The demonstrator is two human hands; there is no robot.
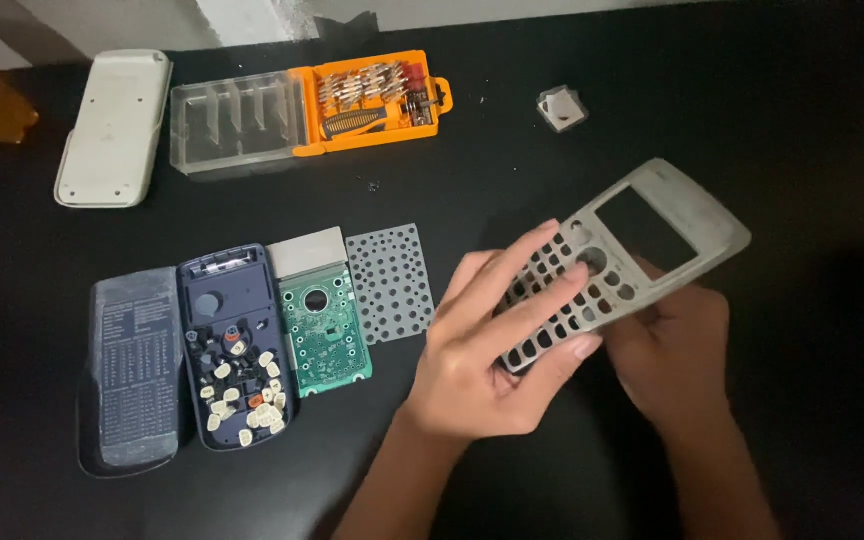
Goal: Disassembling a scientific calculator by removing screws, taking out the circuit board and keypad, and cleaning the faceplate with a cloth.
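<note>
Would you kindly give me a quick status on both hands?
Left hand and right hand both grip the grey calculator front shell, lifted off the black table. Circuit board lies apart, nothing obstructing.

The front cover (620, 262) is being held between both hands, right of the circuit board (324, 330), with the bit case (307, 108) lying behind on the table (772, 120).

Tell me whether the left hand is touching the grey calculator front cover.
Touching. The head view shows the left hand with its fingers laid across the button holes of the grey front cover.
</note>
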